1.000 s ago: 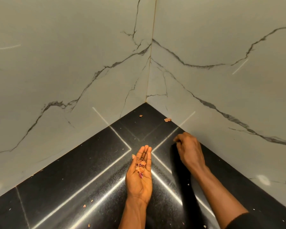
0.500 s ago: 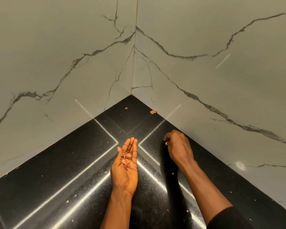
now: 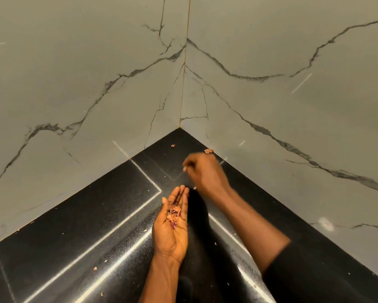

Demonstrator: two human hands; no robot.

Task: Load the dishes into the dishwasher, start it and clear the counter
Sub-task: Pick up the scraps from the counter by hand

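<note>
Now the right hand (image 3: pixel 207 176) stretches toward the wall corner (image 3: pixel 180 125), blurred: open or closed, I cannot tell. A scrap (image 3: pixel 208 150) lies just beyond its fingers (image 3: pixel 189 164), nearer the corner, on the tabletop (image 3: pixel 96 215). The left hand (image 3: pixel 172 228), farther out, palm up with straight fingers, cradles gathered scraps (image 3: pixel 174 213).
</note>
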